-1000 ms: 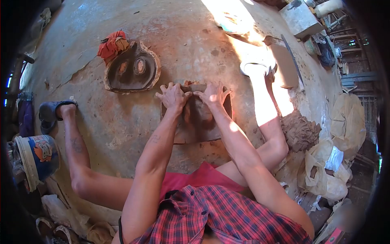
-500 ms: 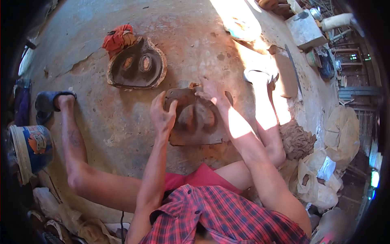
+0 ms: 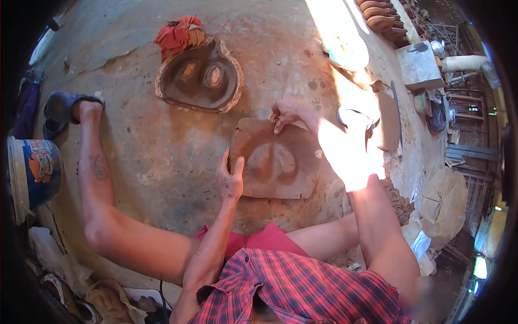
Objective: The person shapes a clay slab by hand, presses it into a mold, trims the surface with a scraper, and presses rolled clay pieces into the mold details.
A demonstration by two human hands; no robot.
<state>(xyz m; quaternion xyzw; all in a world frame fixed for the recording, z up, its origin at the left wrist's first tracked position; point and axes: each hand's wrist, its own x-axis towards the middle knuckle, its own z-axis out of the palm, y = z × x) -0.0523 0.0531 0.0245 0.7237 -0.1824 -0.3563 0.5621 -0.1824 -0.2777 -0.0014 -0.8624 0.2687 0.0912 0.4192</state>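
1. Clay slab (image 3: pixel 259 186): floor (image 3: pixel 178 146), before person; long axis roughly side to side, twin mounds point away.
2. Hands apart: left hand (image 3: pixel 230 181) open, left edge; right hand (image 3: pixel 288 112) far edge, grip unclear.

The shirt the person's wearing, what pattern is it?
The shirt is red and dark blue plaid, clearest in the current head view.
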